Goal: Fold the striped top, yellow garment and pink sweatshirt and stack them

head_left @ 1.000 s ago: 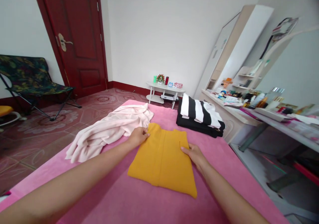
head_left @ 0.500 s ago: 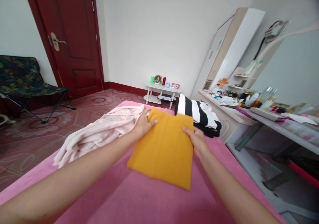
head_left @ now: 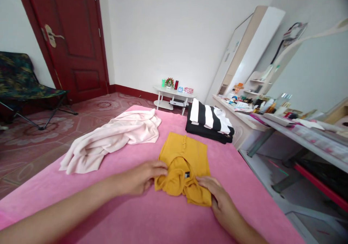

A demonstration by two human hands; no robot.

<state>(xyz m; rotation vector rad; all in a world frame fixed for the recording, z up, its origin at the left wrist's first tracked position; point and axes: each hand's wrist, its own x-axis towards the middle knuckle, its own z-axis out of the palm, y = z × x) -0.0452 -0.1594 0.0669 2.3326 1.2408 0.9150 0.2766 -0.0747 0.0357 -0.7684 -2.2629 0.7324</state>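
Observation:
A folded yellow shirt [head_left: 194, 146] lies on the pink bedspread [head_left: 152, 218], its buttoned front and round neckline facing up. A small dark label shows inside the collar, and the fabric is bunched along the near side. My left hand [head_left: 145, 176] has its fingers closed on the shirt's left edge beside the collar. At the near right corner, my right hand [head_left: 219, 195] grips the edge with its fingers on top; its thumb is partly hidden.
Left of the shirt, a pale pink garment [head_left: 119, 135] lies loosely crumpled. Folded black and black-and-white striped clothes [head_left: 209, 119] are stacked behind it to the right. A dressing table [head_left: 301, 128] crowded with bottles flanks the bed's right side.
The yellow shirt has been turned over from its plain back to its buttoned front and laid on the bed. Both hands have come nearer to me, now at its near edge.

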